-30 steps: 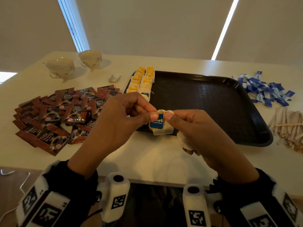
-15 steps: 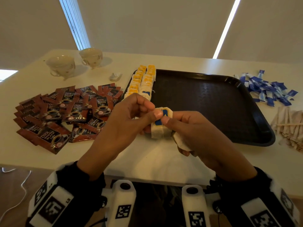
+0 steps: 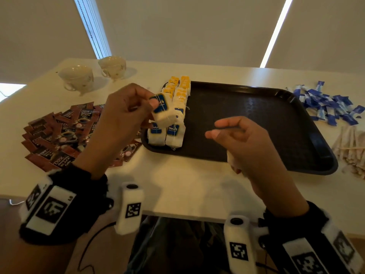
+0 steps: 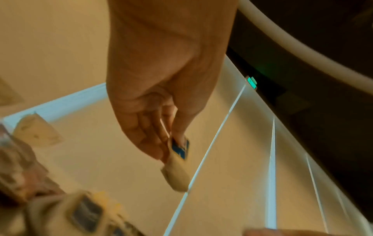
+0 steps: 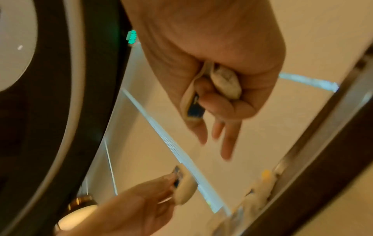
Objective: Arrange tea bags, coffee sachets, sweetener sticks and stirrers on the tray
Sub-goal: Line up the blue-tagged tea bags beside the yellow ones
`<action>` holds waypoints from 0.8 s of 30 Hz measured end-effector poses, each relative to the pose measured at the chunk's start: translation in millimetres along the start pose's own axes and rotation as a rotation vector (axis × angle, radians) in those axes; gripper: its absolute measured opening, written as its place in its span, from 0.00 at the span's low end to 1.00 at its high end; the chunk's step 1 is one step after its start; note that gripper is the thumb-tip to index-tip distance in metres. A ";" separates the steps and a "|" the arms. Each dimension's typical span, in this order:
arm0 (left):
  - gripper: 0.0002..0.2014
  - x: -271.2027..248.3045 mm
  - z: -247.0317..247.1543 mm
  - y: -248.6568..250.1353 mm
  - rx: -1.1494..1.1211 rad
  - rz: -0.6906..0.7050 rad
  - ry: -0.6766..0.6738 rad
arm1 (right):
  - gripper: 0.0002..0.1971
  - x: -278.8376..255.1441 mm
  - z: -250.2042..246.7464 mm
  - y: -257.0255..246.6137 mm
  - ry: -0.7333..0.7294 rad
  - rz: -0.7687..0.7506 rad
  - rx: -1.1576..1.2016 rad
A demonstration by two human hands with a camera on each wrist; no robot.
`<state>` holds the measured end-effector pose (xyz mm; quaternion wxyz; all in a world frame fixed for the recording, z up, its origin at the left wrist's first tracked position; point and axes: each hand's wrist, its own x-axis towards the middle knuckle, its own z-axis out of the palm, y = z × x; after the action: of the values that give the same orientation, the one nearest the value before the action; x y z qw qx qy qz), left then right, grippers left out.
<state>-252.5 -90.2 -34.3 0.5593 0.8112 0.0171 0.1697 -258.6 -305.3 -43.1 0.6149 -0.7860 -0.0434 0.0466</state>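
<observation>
Hands now parted; left hand (image 3: 126, 113) lifted over tray (image 3: 276, 123), pinching tea bag (image 3: 163, 111). Right hand (image 3: 243, 143) curled around spare tea bags (image 5: 226, 83), thumb and forefinger apart.

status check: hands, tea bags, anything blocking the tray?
Left hand pinches a blue-tag tea bag above the tray's rows. Right hand grips spare tea bags. Nothing blocking.

You are looking at a dark plastic tray (image 3: 256, 123) showing a finely textured, faintly shiny bed, soft white paper tea bags (image 3: 165, 135) lining it, glossy foil-like coffee sachets (image 3: 59, 133), pale wooden stirrers (image 3: 351, 149) and glazed cups (image 3: 77, 77) sitting on a smooth matt counter (image 3: 187, 184).
</observation>
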 end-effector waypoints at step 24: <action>0.13 40.7 2.1 -14.5 0.886 0.216 -0.462 | 0.21 3.1 -7.1 0.9 -0.453 0.197 -0.654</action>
<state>-211.2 -77.8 -37.8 0.1302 0.9839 -0.1206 0.0191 -254.6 -312.0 -42.3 0.3000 -0.9104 -0.1147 0.2607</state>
